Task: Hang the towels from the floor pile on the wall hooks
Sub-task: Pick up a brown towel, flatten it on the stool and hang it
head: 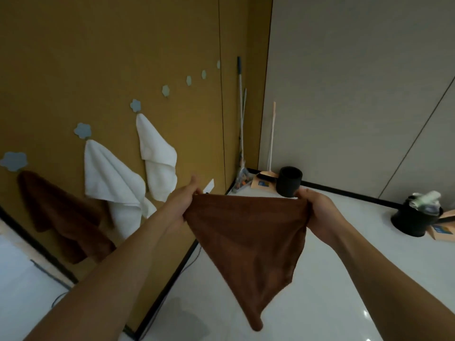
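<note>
We held a brown towel [248, 232] stretched in the air between both hands, above the floor [320, 279]. The left hand [181, 201] pinched one top corner; the right hand [314, 210] gripped the other. The cloth hung in a soft triangle, point down. Three towels [110, 178] already hung on the wall. The step in hand appeared to be spreading; next, one corner should go over the nearest free hook [166, 90].

Left hand [183, 199], right hand [317, 209] raised, fingers pinching.
</note>
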